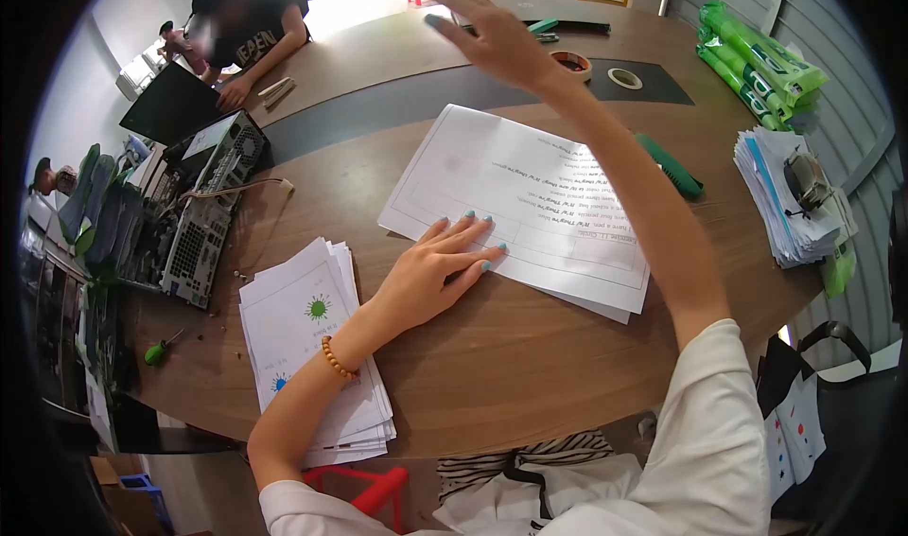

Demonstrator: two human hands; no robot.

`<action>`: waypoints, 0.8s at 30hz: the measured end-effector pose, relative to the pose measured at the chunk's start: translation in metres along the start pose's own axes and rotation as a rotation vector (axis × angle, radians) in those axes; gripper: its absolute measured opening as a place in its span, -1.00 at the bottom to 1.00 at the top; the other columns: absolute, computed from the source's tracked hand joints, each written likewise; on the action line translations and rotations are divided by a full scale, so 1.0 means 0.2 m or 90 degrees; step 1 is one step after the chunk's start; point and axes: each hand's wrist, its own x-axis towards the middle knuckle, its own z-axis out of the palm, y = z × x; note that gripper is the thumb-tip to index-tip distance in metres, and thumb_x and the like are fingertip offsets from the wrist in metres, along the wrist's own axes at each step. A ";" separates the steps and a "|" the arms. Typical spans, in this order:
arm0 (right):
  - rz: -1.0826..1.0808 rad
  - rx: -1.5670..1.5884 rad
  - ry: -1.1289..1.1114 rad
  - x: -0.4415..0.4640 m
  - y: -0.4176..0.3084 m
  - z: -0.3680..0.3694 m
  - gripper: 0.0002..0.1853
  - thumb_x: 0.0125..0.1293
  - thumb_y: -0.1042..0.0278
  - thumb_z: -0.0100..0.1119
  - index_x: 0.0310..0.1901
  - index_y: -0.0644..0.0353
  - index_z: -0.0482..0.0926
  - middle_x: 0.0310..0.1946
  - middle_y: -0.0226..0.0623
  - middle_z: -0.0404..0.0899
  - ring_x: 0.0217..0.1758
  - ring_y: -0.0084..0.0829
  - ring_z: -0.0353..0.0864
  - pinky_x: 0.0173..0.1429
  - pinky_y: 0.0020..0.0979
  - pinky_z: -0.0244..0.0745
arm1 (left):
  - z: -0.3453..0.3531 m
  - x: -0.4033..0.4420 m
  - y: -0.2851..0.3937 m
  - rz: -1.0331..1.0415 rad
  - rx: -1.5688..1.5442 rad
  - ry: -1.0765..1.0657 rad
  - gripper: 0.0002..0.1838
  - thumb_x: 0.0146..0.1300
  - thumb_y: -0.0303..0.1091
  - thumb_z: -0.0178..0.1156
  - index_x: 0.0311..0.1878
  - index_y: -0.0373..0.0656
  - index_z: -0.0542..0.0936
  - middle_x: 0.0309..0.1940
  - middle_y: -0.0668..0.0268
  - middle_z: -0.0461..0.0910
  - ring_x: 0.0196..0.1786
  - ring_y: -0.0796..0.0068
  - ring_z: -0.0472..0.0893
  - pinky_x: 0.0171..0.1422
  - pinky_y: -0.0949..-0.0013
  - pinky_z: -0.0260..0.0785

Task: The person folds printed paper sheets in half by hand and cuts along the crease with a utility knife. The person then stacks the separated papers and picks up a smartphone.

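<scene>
The left hand point(440, 271) is laid palm down, fingers spread, on the near edge of white printed paper sheets point(515, 191); the right hand point(497, 44) is raised beyond their far edge, fingers parted. By the left forearm, a white paper stack with coloured splotches point(301, 333) is overlapped on the brown wooden table point(454, 385).

Worktop point(454, 385) is showing brown wood grain, smooth with a faint sheen; its inset strip point(322, 124) is reading dark and matt. Printed sheets point(445, 172) are appearing as thin, smooth white paper, catching some light. Computer case point(194, 262) is presenting bare-looking metal, perforated. Green packs point(757, 63) are reflecting as glossy plastic film. Beaded bracelet point(329, 358) is looking like wood. White sleeve point(709, 432) is creasing as soft, matt cloth. Wall point(851, 35) is appearing as ribbed metal.
</scene>
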 end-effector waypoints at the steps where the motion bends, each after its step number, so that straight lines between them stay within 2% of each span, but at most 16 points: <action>1: -0.052 -0.125 0.014 0.02 0.04 0.09 -0.45 0.42 -0.01 -0.26 0.37 0.03 0.09 0.41 -0.35 0.03 0.49 -0.28 -0.11 0.44 0.07 -0.13 | -0.01 0.00 0.00 -0.002 0.002 0.003 -0.72 0.30 -0.32 0.01 0.02 0.06 0.61 0.22 0.16 0.38 0.31 0.15 0.30 0.44 0.09 0.03; 2: -0.104 -0.249 0.028 0.01 0.08 0.16 -0.42 0.42 -0.02 -0.28 0.39 0.02 0.03 0.43 -0.38 -0.03 0.51 -0.27 -0.18 0.44 0.13 -0.16 | -0.01 0.00 0.01 -0.004 -0.006 -0.009 -0.69 0.28 -0.37 0.01 0.05 0.06 0.59 0.24 0.17 0.36 0.33 0.13 0.27 0.45 0.08 0.00; 4: 0.020 -0.347 -0.224 -0.12 0.16 0.31 -0.36 0.42 -0.14 -0.39 0.43 -0.04 -0.11 0.46 -0.47 -0.18 0.52 -0.27 -0.32 0.45 0.16 -0.31 | -0.01 0.00 0.01 -0.008 -0.012 -0.020 -0.66 0.27 -0.42 0.02 0.08 0.06 0.57 0.26 0.18 0.34 0.34 0.11 0.25 0.46 0.06 -0.02; 6: 0.212 -0.301 -0.453 -0.28 0.21 0.40 -0.31 0.39 -0.23 -0.49 0.43 -0.03 -0.14 0.47 -0.47 -0.25 0.53 -0.27 -0.37 0.46 0.15 -0.43 | -0.01 0.00 0.01 -0.009 -0.014 -0.018 -0.66 0.26 -0.42 0.02 0.08 0.06 0.57 0.26 0.18 0.34 0.34 0.12 0.25 0.46 0.06 -0.02; 7: 0.208 -0.300 -0.450 -0.29 0.22 0.40 -0.31 0.39 -0.23 -0.49 0.43 -0.03 -0.14 0.47 -0.47 -0.25 0.53 -0.27 -0.37 0.46 0.15 -0.43 | -0.02 0.00 0.00 -0.010 -0.009 -0.017 -0.66 0.26 -0.42 0.02 0.08 0.06 0.57 0.26 0.18 0.34 0.34 0.12 0.25 0.46 0.06 -0.02; 9: 0.211 -0.254 -0.453 -0.30 0.25 0.41 -0.19 0.29 -0.40 -0.59 0.43 -0.04 -0.20 0.47 -0.44 -0.28 0.53 -0.34 -0.44 0.49 0.06 -0.50 | -0.01 0.00 0.00 -0.010 -0.015 -0.014 -0.66 0.27 -0.41 0.01 0.08 0.06 0.57 0.26 0.18 0.33 0.35 0.12 0.25 0.46 0.06 -0.02; 10: 0.212 -0.250 -0.455 -0.32 0.26 0.43 -0.19 0.29 -0.40 -0.59 0.43 -0.04 -0.20 0.47 -0.44 -0.28 0.53 -0.34 -0.44 0.49 0.06 -0.50 | 0.00 -0.01 0.00 -0.014 -0.016 -0.017 -0.66 0.27 -0.41 0.01 0.08 0.06 0.57 0.26 0.18 0.33 0.35 0.12 0.25 0.46 0.06 -0.02; 12: 0.210 -0.183 -0.315 -0.32 0.29 0.44 -0.30 0.36 -0.27 -0.39 0.40 -0.03 0.00 0.45 -0.36 -0.11 0.51 -0.28 -0.23 0.51 -0.07 -0.23 | 0.01 -0.01 -0.02 0.013 -0.004 0.014 -0.71 0.31 -0.32 0.00 0.04 0.07 0.59 0.23 0.18 0.38 0.32 0.19 0.29 0.44 0.10 0.03; 13: 0.204 -0.185 -0.310 -0.31 0.34 0.43 -0.30 0.36 -0.27 -0.39 0.40 -0.03 0.00 0.45 -0.36 -0.11 0.51 -0.28 -0.23 0.51 -0.07 -0.23 | 0.00 0.00 -0.02 0.015 0.003 0.018 -0.71 0.31 -0.32 0.00 0.04 0.07 0.59 0.23 0.18 0.38 0.32 0.19 0.29 0.44 0.10 0.03; 15: 0.079 -0.026 -0.014 -0.29 0.43 0.41 -0.48 0.39 -0.01 -0.16 0.29 0.05 0.26 0.33 -0.18 0.19 0.42 -0.24 0.11 0.41 -0.23 0.11 | 0.00 -0.01 -0.01 -0.003 -0.018 -0.004 -0.67 0.28 -0.39 0.01 0.08 0.05 0.57 0.26 0.16 0.33 0.34 0.13 0.26 0.47 0.06 -0.04; 16: 0.077 -0.049 0.130 -0.27 0.39 0.34 -0.67 0.33 0.19 0.00 0.03 0.17 0.50 0.01 -0.11 0.55 0.15 -0.28 0.51 0.12 -0.37 0.44 | 0.00 -0.01 -0.01 -0.004 -0.013 0.002 -0.67 0.28 -0.39 0.01 0.08 0.05 0.57 0.26 0.16 0.33 0.34 0.13 0.26 0.47 0.06 -0.04; 18: 0.174 0.186 0.162 -0.22 0.35 0.17 -0.72 0.32 0.16 0.05 -0.27 0.22 0.57 -0.45 -0.27 0.64 -0.35 -0.47 0.65 -0.29 -0.48 0.48 | 0.00 -0.01 -0.01 0.001 -0.006 0.000 -0.67 0.29 -0.39 0.00 0.08 0.06 0.57 0.25 0.16 0.34 0.34 0.13 0.26 0.47 0.06 -0.04; 20: 0.211 0.244 0.162 -0.25 0.30 -0.02 -0.64 0.37 0.17 0.01 -0.51 0.24 0.49 -0.62 -0.45 0.47 -0.60 -0.73 0.36 -0.50 -0.63 0.27 | 0.00 -0.02 -0.01 0.001 -0.005 0.000 -0.67 0.30 -0.38 -0.01 0.09 0.06 0.57 0.25 0.16 0.34 0.33 0.13 0.27 0.47 0.06 -0.04; 22: 0.265 0.339 0.137 -0.35 0.21 -0.18 -0.51 0.36 0.14 0.04 -0.72 0.16 0.36 -0.75 -0.52 0.29 -0.69 -0.72 0.16 -0.59 -0.61 0.01 | 0.00 -0.02 -0.01 0.004 -0.004 0.002 -0.67 0.30 -0.38 -0.01 0.09 0.06 0.56 0.25 0.15 0.34 0.33 0.14 0.27 0.47 0.06 -0.05; 24: 0.208 0.356 0.233 -0.51 0.27 -0.12 -0.45 0.36 0.16 0.06 -0.81 0.08 0.23 -0.82 -0.55 0.21 -0.74 -0.72 0.11 -0.63 -0.57 -0.08 | 0.00 -0.02 -0.01 0.011 -0.004 0.000 -0.67 0.31 -0.37 -0.02 0.09 0.07 0.56 0.25 0.16 0.35 0.33 0.14 0.28 0.46 0.05 -0.04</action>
